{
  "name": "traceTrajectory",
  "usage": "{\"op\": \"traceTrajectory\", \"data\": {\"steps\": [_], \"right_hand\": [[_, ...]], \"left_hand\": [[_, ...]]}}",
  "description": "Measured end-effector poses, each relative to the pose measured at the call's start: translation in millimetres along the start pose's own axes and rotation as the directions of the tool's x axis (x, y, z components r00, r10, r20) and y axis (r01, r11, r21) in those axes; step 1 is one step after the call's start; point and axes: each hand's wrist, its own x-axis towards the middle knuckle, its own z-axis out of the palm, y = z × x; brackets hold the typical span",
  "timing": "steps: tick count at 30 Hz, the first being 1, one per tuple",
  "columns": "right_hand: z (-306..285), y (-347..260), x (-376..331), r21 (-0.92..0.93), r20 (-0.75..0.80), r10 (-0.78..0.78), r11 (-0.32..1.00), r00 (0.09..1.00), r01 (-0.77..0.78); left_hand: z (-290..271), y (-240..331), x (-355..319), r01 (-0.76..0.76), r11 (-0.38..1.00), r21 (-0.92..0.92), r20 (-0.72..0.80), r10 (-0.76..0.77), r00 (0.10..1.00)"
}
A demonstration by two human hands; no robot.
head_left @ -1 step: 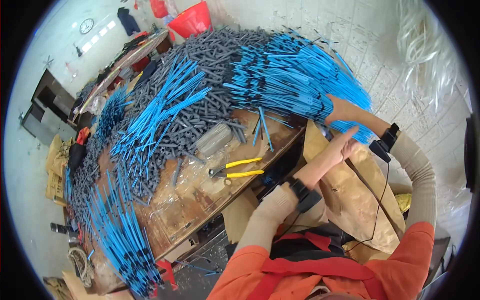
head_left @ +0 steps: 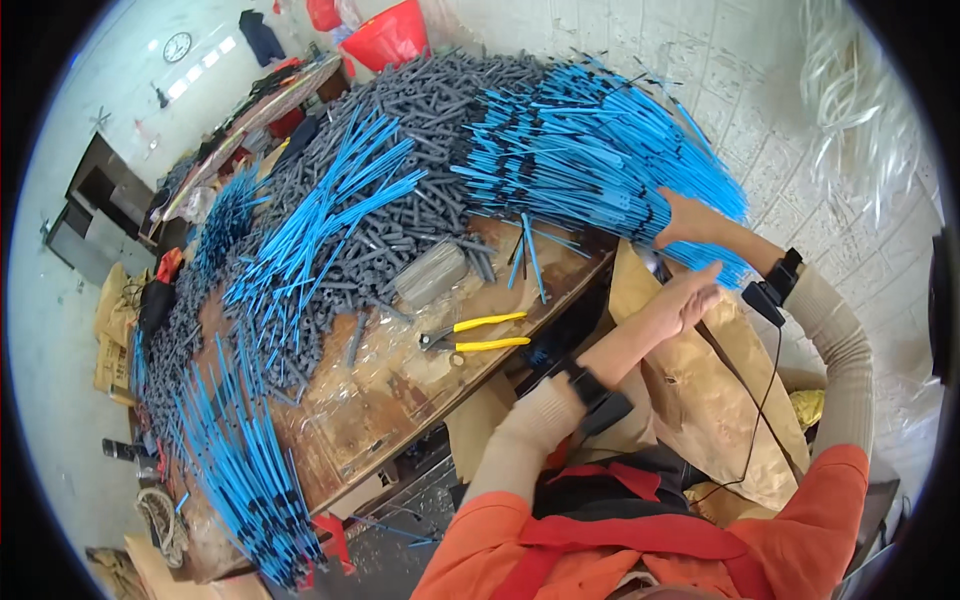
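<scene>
- Fingers of my right hand (head_left: 690,222) reach into the near edge of the pile of blue tubes (head_left: 600,160); they curl among the tubes, but I cannot tell whether they actually grip one.
- Just below it, my left hand (head_left: 688,300) is spread flat and open, palm toward the brown paper sack (head_left: 720,400), holding nothing.
- That sack stands between my arms, against the end of the wooden bench (head_left: 400,400), its mouth just under both hands.
- Each of my wrists carries a dark band, and a thin black cable (head_left: 760,400) hangs from the right one across the sack.
- The blue tubes lie fanned over the far right of the bench, touching a heap of short grey tubes (head_left: 420,110) that fills the middle.
- More blue tubes (head_left: 320,220) lie across the grey ones, and another bundle (head_left: 240,470) runs along the left edge of the bench.
- Yellow-handled pliers (head_left: 475,335) rest on a bare patch of the bench, well apart from both my hands.
- A grey block (head_left: 430,272) sits just beyond the pliers, at the foot of the grey heap.
- A red bucket (head_left: 385,40) stands beyond the far end of the bench.
</scene>
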Motion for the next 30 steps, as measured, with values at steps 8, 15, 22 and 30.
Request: {"op": "traceTrajectory", "data": {"steps": [8,15,22,30], "right_hand": [[2,5,4,-0.066,0.011,0.024,0.998,1.000,-0.023],[-8,10,-1,-0.023,0.019,0.077,0.997,0.997,-0.077],[-30,5,21,-0.019,0.038,0.012,1.000,0.999,-0.011],[9,-9,44,-0.039,0.028,0.061,0.997,0.998,-0.059]], "left_hand": [[-5,171,-179,-0.205,0.437,0.876,-0.238,0.761,0.603],[13,236,-131,0.171,0.698,0.695,-0.578,0.401,0.711],[14,276,-100,0.289,0.685,0.669,-0.652,0.355,0.670],[-21,293,-96,0.226,0.658,0.718,-0.633,0.483,0.606]]}}
